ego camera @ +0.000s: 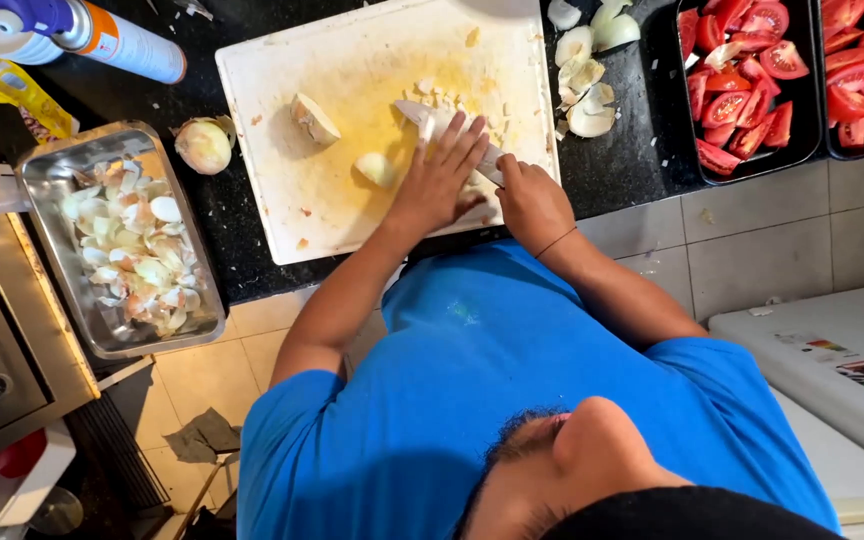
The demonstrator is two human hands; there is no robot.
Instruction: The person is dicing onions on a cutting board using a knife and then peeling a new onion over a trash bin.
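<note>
Single head view, steeply downward, close.

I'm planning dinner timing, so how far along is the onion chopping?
Done: a metal tray of peels and black trays of cut tomatoes. In hand: the right hand holds a knife, the left hand presses its blade over diced onion. Left: two pieces on the board, one whole onion.

Bright blue short-sleeved shirt (512, 360); thin dark band (556, 241) on right wrist; bare hands.
</note>
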